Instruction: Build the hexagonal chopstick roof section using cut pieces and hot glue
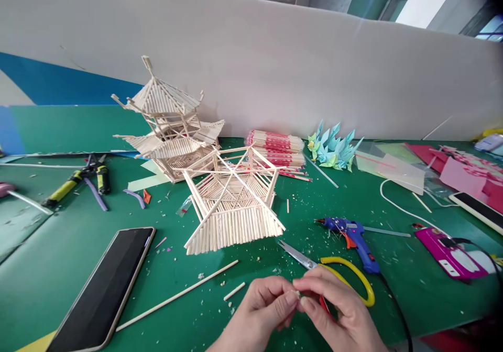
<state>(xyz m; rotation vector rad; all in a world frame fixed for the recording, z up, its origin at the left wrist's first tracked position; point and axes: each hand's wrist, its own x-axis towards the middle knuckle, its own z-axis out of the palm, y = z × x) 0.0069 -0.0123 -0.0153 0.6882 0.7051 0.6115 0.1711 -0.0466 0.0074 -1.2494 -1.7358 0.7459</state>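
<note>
The small pale piece point(297, 294) sits at the lower centre of the view, above the near edge of the green worktop point(70, 247). It is pinched where the two hands meet and is too small to identify.

Left hand point(259, 315): thumb and forefinger are closed to a pinch, and the fingers point(288, 297) touch the piece from the left. The remaining fingers are curled loosely.

Right hand point(341, 315): thumb and forefinger are closed on the same piece from the right, fingertip to fingertip with the left hand. The palm lies over the near end of the yellow-handled scissors point(353, 276), whose blades point up and left towards the model. Whether the hand touches the handles cannot be told.

Surroundings:
- An open stick roof frame point(231, 205) stands just beyond the hands, with a tiered stick pagoda point(168, 127) behind it, touching or nearly so.
- A blue glue gun point(353, 237) lies just right of the scissors.
- A long stick point(176, 295) and a short stick point(234, 290) lie left of the hands.
- A dark phone point(104, 289) lies at lower left, well apart from the hands.
- Wood crumbs are scattered over the worktop.
</note>
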